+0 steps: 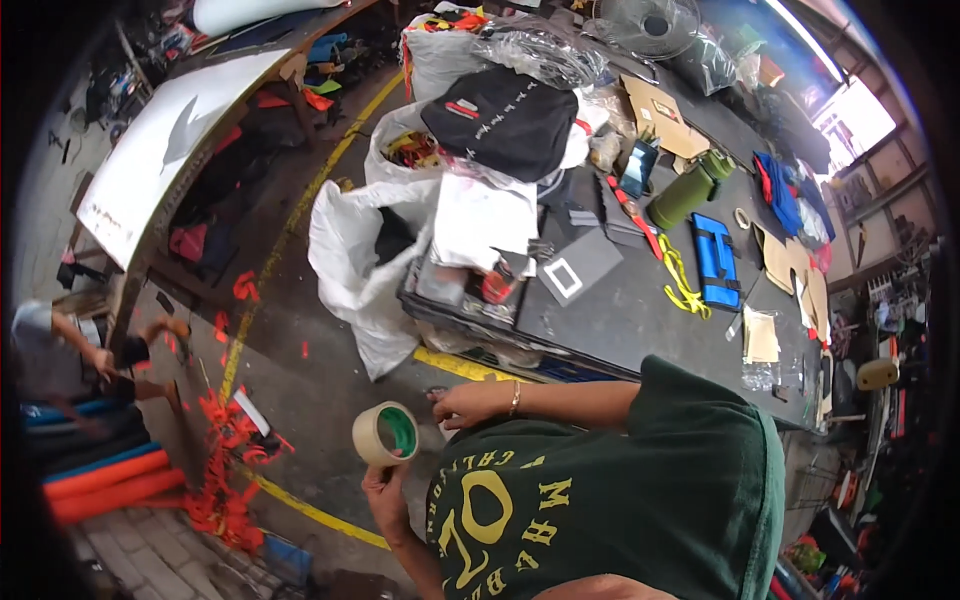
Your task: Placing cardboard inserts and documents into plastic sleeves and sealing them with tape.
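Note:
A roll of tan packing tape (370,436) with a green inner core is gripped at its lower edge by my left hand (383,490). It is held up in front of my green T-shirt, above the floor. My right hand (468,404), with a bracelet at the wrist, is just beyond the roll, close to my shirt. Its fingers are curled together. A small pale patch shows beneath them, and I cannot make out what they hold.
A dark worktable (600,325) carries a black bag (505,120), a green bottle (690,190) and a blue pouch (716,262). White sacks (350,240) stand beside it. Orange scraps (225,470) litter the floor. Another person (75,345) is at the far left, near a white-topped table (150,160).

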